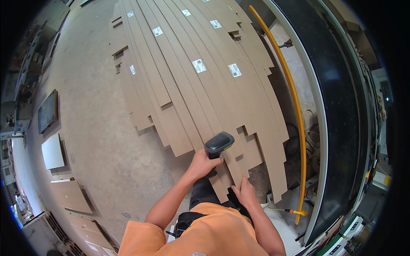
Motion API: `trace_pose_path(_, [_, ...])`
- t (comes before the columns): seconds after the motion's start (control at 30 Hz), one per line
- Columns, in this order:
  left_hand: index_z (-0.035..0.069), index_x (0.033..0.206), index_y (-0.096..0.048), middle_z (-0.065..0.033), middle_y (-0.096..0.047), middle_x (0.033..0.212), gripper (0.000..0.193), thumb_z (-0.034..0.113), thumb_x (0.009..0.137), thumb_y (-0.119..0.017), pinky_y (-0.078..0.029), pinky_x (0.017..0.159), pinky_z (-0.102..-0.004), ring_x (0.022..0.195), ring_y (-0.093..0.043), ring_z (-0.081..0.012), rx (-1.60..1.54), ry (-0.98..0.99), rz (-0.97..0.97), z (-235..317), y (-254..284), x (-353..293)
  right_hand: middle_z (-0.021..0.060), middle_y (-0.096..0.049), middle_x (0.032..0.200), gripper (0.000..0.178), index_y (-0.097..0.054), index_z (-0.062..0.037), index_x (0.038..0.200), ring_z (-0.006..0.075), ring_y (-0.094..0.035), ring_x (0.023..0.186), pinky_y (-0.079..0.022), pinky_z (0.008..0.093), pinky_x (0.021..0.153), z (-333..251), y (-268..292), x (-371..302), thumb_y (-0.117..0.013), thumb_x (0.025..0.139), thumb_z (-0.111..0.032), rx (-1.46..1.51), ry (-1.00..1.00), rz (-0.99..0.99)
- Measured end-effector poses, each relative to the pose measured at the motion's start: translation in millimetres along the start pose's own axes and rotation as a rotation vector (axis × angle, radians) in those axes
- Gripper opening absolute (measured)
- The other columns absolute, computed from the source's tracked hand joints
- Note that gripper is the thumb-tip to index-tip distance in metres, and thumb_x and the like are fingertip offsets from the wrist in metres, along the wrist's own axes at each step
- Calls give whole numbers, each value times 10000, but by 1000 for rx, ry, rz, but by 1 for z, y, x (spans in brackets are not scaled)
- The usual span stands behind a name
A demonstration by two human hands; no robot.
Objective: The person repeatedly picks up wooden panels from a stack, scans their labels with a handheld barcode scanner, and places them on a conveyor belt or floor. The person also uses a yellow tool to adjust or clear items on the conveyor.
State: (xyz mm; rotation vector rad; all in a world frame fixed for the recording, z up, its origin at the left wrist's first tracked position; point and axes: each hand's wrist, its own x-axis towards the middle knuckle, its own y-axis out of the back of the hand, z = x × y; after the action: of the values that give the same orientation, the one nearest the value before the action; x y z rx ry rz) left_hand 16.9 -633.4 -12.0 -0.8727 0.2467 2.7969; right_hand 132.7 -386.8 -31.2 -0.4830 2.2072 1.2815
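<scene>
Orange shirt (218, 230) at near end of board stack (200, 102); my left hand (203, 165) clamps scanner (219, 143) over stack, best kept steady; right hand (245, 195) apart, at stack's edge, grip unclear.

Left forearm (175, 195): bare, angled forward and rightward from a bent elbow held outside the torso (213, 232). Left grip (201, 165): fingers curled closed, thumb toward the right. Right forearm (265, 224): bare, angled forward and leftward. Right grip (246, 194): positioned nearer the torso, apart from the left grip; index finger directed forward; closure not determinable.
</scene>
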Motion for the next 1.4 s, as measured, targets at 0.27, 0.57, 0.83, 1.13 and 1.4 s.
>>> trace_pose_path(0.27, [-51,967,-651,-91,-629,768,385,246,743,-748,-509,718,-347,748,-584,-150,2,13,-66,1,-6,-3,228,-524,1176,619,-474,58,1254,434,-528,1121,-459,491,939,-19,27,23,-774,830,-278,-74,210,316])
trace_pose_path(0.57, [-49,975,-672,-93,-656,756,378,244,747,-744,-512,701,-334,721,-600,-144,-17,20,-48,5,-7,-30,296,-625,1181,637,-485,71,1207,459,-610,1092,-495,514,905,-74,37,121,-773,821,-346,24,-62,213])
trace_pose_path(0.83, [4,1055,-682,-19,-663,910,273,97,804,-736,-514,808,-319,855,-608,-110,-381,-43,-51,7,-13,-12,261,-688,1015,540,-525,15,1061,456,-665,932,-519,525,806,-32,66,-12,-777,809,-391,-55,-59,236])
trace_pose_path(1.13, [72,953,-696,39,-603,699,276,311,814,-689,-399,394,-207,443,-462,-47,-624,-99,-44,51,10,49,184,-686,856,448,-561,-22,978,398,-679,774,-535,479,708,67,60,-244,-805,727,-302,-116,-356,304])
trace_pose_path(1.4, [38,927,-643,-1,-594,744,238,189,757,-713,-318,391,-224,520,-517,-72,-539,-302,-4,60,-37,-50,198,-680,834,452,-544,-25,972,409,-676,775,-541,464,689,148,13,-306,-824,708,-261,-46,-291,437])
